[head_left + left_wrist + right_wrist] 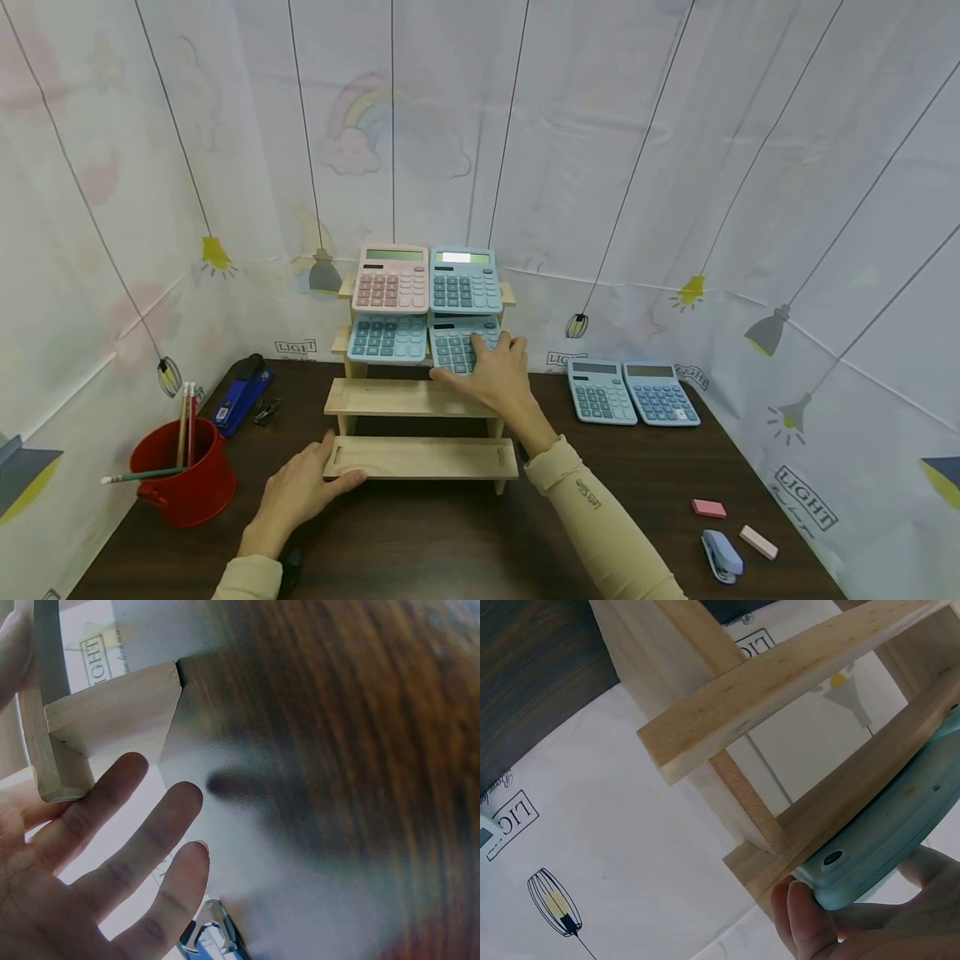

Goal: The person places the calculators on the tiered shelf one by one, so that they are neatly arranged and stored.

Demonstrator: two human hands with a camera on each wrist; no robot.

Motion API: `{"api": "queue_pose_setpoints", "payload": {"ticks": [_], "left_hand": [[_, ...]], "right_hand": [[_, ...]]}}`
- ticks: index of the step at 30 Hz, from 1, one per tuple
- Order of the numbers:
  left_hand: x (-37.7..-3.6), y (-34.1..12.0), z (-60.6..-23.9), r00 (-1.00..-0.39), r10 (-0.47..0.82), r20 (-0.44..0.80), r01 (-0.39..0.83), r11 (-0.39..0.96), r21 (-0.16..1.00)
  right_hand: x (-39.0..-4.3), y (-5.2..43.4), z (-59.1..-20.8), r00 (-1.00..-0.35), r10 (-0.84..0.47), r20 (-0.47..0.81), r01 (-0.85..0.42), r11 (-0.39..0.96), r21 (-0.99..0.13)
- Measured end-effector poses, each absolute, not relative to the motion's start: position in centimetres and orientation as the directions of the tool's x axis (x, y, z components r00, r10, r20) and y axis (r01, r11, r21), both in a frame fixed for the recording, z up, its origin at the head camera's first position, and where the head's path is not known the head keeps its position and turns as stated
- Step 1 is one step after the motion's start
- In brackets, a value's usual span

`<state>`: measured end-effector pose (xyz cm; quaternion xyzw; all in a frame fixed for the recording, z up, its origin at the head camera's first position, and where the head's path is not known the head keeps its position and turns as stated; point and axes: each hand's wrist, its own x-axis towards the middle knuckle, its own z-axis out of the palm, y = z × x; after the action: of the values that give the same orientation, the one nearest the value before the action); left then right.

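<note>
A wooden stepped rack (420,397) stands mid-table. My right hand (501,375) grips a light blue calculator (453,343) on the rack's second tier from the top, its fingers at the right side and the thumb by the lower edge. From below, the right wrist view shows fingers against the end of that calculator (889,825), which lies along the wooden ledge. My left hand (298,487) touches the left end of the bottom step (420,458), thumb in front. Its other fingers (142,847) are spread and straight beside the wooden leg (112,712).
A pink calculator (392,279) and blue calculators (465,281) sit on the upper tiers. Two more blue calculators (602,392) lie right. A red pencil bucket (183,475) and blue stapler (242,396) are left; a small stapler (722,556) and erasers (708,508) are front right.
</note>
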<state>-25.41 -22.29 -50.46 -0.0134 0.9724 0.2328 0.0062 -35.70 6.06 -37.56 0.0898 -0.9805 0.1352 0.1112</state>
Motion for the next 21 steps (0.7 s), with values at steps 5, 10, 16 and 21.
{"api": "queue_pose_setpoints", "payload": {"ticks": [5,10,16,21], "left_hand": [[-25.5,-22.3,-50.5,-1.0,-0.025,-0.016,-0.029,0.893,0.449],[-25.6,-22.3,-50.6,-1.0,-0.018,-0.005,-0.018,0.893,0.451],[-25.7,-22.4,-50.7,-1.0,-0.022,-0.015,-0.026,0.893,0.449],[-25.5,-22.4,-50.7,-0.999,-0.027,-0.03,-0.038,0.89,0.454]], "right_hand": [[-36.0,6.4,-37.8,-0.956,-0.175,0.237,-0.231,0.943,-0.238],[-36.0,6.5,-37.7,-0.958,-0.185,0.218,-0.235,0.944,-0.232],[-36.3,5.8,-37.7,-0.955,-0.182,0.232,-0.235,0.945,-0.227],[-36.8,5.1,-38.0,-0.952,-0.16,0.26,-0.214,0.956,-0.198]]}}
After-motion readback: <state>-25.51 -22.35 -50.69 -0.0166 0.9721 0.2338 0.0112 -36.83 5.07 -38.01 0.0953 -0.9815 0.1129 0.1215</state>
